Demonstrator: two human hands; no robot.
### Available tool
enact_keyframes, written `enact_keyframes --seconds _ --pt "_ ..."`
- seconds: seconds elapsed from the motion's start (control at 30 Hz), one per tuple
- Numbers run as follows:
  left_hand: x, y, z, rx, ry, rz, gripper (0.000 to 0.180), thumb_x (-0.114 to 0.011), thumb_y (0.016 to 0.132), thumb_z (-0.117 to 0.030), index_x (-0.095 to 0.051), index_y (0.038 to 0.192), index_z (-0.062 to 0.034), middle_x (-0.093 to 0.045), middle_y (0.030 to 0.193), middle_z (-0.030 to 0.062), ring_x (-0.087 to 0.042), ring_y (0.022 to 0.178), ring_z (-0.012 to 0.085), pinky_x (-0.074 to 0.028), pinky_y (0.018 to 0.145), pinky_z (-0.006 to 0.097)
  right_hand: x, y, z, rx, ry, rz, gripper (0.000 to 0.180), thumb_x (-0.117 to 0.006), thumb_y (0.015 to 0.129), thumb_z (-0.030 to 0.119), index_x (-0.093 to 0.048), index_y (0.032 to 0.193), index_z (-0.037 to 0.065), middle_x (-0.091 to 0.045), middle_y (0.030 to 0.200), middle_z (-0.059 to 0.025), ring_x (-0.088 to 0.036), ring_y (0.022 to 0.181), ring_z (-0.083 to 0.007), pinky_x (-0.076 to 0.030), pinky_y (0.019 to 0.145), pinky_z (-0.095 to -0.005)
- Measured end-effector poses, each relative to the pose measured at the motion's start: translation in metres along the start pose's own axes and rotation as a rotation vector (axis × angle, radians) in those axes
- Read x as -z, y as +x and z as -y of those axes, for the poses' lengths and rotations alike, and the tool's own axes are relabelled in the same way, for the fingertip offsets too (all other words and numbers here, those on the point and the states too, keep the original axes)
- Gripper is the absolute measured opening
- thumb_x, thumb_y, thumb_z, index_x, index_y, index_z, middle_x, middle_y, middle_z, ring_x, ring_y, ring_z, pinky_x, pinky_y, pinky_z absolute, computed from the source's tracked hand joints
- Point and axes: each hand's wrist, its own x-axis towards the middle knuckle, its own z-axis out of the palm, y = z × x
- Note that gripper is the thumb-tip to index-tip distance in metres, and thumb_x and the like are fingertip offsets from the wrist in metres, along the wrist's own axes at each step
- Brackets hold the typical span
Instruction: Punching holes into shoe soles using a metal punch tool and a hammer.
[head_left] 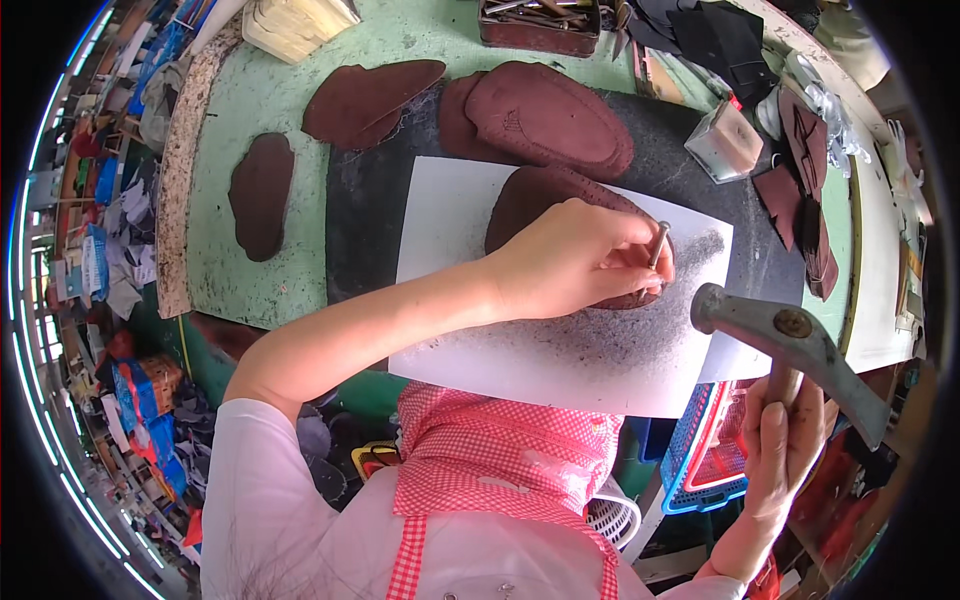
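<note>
My left hand (590,250) pinches a slim metal punch (659,243), held nearly upright over the right end of a dark brown leather piece (525,205). Whether the punch tip touches the leather is hidden by my fingers. Under the leather lies a white sheet (470,350), strewn with small dark specks near my fingers. My right hand (785,450) is wrapped round the handle of a hammer (790,325), raised at the right of the sheet. Its round face points left toward the punch, a gap apart.
A black mat (365,230) lies under the sheet on the green table (215,240). More brown leather pieces (550,115) sit beyond and to the left. At the back stands a tool-filled tin (540,35). A clear-sided block (725,140) and leather scraps (805,150) are at right; plastic baskets (700,460) below.
</note>
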Motion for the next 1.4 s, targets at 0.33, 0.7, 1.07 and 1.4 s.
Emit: enact_keyframes --seconds 0.33,0.7,1.07,1.4 --pt "-0.012 -0.008 -0.005 -0.195 0.467 -0.068 0.011 -0.070 0.084 -0.013 -0.066 0.093 -0.0064 -0.069 0.083 0.0043 -0.068 0.071 0.0144 -0.053 0.062 0.024 0.000 -0.007 0.019 -0.110 -0.028 -0.104 0.043 -0.052 0.099 0.030 -0.045 0.121 -0.007 -0.048 0.069 -0.0011 -0.033 0.048 -0.0011 -0.021 0.044 -0.0151" --pt "-0.006 -0.004 0.007 -0.107 0.158 -0.092 0.013 -0.070 0.084 -0.010 -0.069 0.097 -0.0058 -0.070 0.083 0.0068 -0.068 0.073 0.0098 -0.052 0.064 0.023 -0.010 0.004 0.025 -0.114 0.013 -0.142 0.034 -0.049 0.099 0.028 -0.047 0.113 -0.003 -0.046 0.067 -0.0014 -0.035 0.048 -0.0013 -0.023 0.043 -0.0146" --pt "-0.005 -0.008 0.000 -0.191 0.395 -0.091 0.015 -0.070 0.083 -0.010 -0.068 0.098 -0.0058 -0.070 0.086 0.0046 -0.070 0.073 0.0165 -0.054 0.066 0.024 -0.008 0.005 0.013 -0.034 -0.138 0.014 0.041 -0.046 0.099 0.024 -0.043 0.130 -0.003 -0.045 0.068 -0.0008 -0.036 0.051 -0.0029 -0.028 0.046 -0.0178" --pt "-0.006 -0.018 -0.005 -0.301 0.654 -0.048 0.014 -0.067 0.085 -0.009 -0.067 0.098 -0.0023 -0.071 0.092 0.0085 -0.071 0.083 0.0146 -0.055 0.072 0.024 -0.012 -0.002 0.022 -0.063 -0.202 -0.041 0.040 -0.046 0.099 0.031 -0.045 0.119 -0.004 -0.047 0.065 -0.0013 -0.035 0.050 -0.0038 -0.026 0.043 -0.0195"
